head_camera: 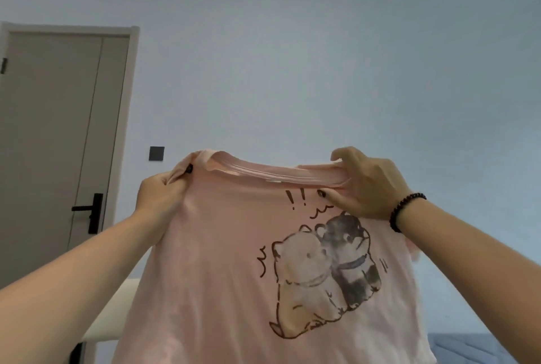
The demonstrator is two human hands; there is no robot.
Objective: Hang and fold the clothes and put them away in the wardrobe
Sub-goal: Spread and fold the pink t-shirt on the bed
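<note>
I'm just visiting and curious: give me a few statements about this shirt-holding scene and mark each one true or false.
1. Both hands grip the pink cotton T-shirt with the cartoon dog print at its shoulders. True: left hand, right hand.
2. The shirt lies flat on a bed. False: it is held up in the air.
3. The dark beaded bracelet is on the left wrist. False: it is on the right wrist.
4. The grey door is closed. True.

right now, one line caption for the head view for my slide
Left hand and right hand hold up a pink T-shirt by its shoulders, cartoon animal print facing the camera.
</note>
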